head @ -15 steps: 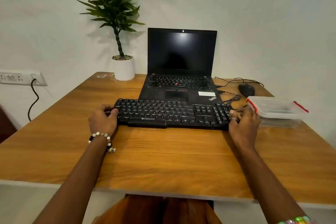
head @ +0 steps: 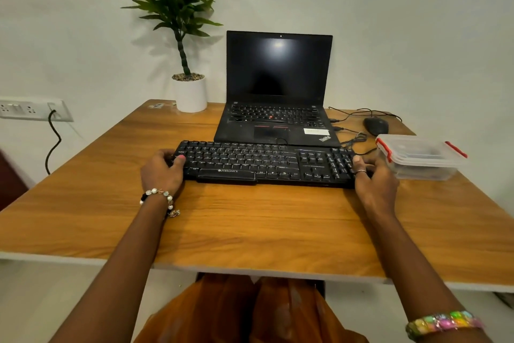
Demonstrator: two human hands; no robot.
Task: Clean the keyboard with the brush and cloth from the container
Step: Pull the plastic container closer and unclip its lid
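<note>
A black keyboard [head: 264,163] lies across the middle of the wooden table [head: 250,220], its back edge overlapping the front of a laptop. My left hand [head: 162,171] grips its left end, thumb on top of the keys. My right hand [head: 374,175] grips its right end beside the number pad, thumb on top. A clear plastic container [head: 420,157] with a lid and red clips stands just right of the keyboard; dark things inside show only faintly. No brush or cloth is in plain sight.
An open black laptop [head: 278,92] with a dark screen stands behind the keyboard. A black mouse [head: 376,125] and loose cables [head: 353,139] lie at the back right. A potted plant [head: 189,92] stands at the back left. A wall socket [head: 30,110] with a plugged cable is on the left.
Both hands hold the keyboard's ends as before. The keyboard's place on the table looks unchanged.
</note>
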